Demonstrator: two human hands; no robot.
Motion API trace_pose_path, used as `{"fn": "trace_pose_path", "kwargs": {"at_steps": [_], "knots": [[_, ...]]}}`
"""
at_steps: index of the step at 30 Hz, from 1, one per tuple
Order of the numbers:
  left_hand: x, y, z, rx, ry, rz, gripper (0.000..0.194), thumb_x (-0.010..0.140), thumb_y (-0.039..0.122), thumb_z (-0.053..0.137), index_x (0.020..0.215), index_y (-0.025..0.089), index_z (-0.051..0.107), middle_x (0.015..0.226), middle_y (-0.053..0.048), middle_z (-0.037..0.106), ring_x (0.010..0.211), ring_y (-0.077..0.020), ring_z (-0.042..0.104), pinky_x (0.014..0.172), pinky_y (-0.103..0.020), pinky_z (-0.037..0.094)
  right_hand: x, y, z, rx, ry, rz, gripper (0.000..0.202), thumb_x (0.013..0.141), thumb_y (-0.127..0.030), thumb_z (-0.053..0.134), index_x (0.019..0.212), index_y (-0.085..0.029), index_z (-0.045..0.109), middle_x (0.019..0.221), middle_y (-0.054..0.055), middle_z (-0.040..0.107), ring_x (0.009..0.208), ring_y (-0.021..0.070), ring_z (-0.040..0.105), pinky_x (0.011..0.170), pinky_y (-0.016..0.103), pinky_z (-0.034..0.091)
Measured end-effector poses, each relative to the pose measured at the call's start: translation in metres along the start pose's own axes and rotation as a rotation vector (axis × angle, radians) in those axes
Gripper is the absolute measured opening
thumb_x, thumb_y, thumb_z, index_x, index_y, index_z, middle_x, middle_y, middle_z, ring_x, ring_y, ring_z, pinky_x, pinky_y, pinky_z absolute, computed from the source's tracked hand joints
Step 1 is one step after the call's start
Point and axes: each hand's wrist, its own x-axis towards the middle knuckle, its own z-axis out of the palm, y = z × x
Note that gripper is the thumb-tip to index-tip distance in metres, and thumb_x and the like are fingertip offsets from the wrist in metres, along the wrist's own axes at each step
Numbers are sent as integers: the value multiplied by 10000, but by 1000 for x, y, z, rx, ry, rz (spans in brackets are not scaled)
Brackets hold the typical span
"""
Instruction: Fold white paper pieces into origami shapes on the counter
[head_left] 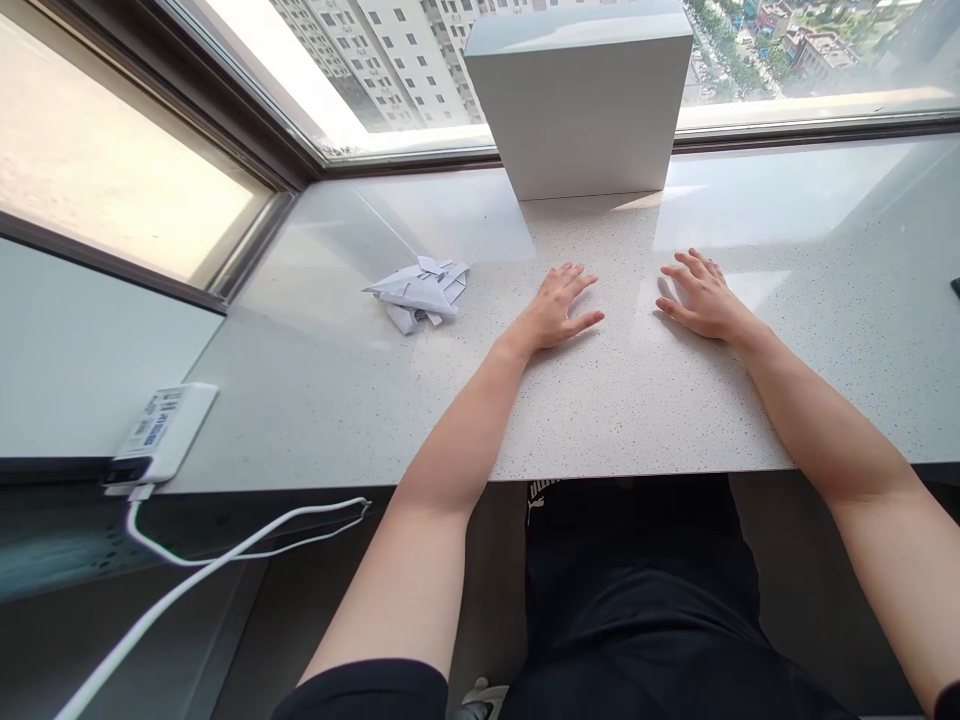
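My left hand (561, 308) rests on the pale speckled countertop (600, 420), its fingers spread and nothing in it. To its left, a short way off, lies a pile of folded white paper (421, 291), its pieces overlapping so that I cannot make out each one. My right hand (697, 295) also lies on the countertop, fingers apart and holding nothing. A stretch of bare counter separates the two hands. Beyond them a white box-like block (585, 120) stands upright against the window.
A white device with a printed label (161, 430) sits at the counter's left front corner, with a white cable (202, 570) hanging from it below the edge. Window frames (247, 110) bound the back and left. A small dark object (955, 288) shows at the right edge.
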Motion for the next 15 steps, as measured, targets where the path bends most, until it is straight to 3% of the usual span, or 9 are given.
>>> {"fn": "trace_pose_path", "kwargs": {"at_steps": [6,15], "knots": [[0,4,5,40,-42,19,958,1130,751,694,1900,194,569,2069,-196,364,1982,-409,249,1634,-633,121,-1,-13,3,9,-83,-68,855,1141,-856,635,1828,-349,639,2044,130,440,1946,532,262,1586,836,133],[1,2,4,15,-40,7,951,1117,712,723,1888,172,589,2068,-197,370,1977,-415,263,1638,-613,115,-1,-10,4,16,-80,-67,836,1137,-841,652,1817,-354,656,2026,123,473,1936,533,290,1581,853,146]]}}
